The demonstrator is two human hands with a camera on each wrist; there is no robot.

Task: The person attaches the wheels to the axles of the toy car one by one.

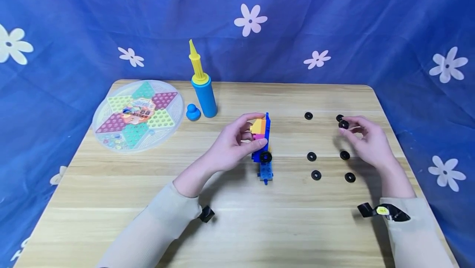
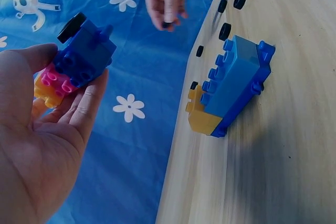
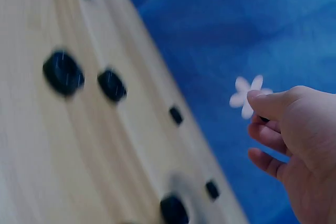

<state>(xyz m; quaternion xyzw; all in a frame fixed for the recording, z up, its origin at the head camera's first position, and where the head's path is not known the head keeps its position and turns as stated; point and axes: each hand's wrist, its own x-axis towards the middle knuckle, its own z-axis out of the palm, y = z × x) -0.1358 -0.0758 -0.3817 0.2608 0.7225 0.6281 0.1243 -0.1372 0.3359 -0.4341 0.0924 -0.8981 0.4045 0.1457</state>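
My left hand point(image 1: 231, 144) grips a toy block vehicle point(image 1: 266, 136) between thumb and fingers, lifted off the table. It has a blue base with pink and yellow-orange bricks on it, and one black wheel point(image 1: 265, 157) is fitted at its near end. Below it on the table stands a second block vehicle point(image 2: 231, 85), with a light blue brick and a yellow brick on a dark blue base. Over on the right, my right hand point(image 1: 371, 140) pinches a loose black wheel point(image 1: 344, 124) above the table. In the right wrist view that wheel is mostly hidden by the fingers.
Several black wheels point(image 1: 311, 156) lie spread on the right side of the wooden table point(image 1: 282, 235). At the back left are a round star-patterned game board point(image 1: 174, 107), a blue and yellow pump point(image 1: 205, 97) and a small blue knobbed piece point(image 1: 193, 113). A blue flowered cloth point(image 1: 282, 53) surrounds the table.
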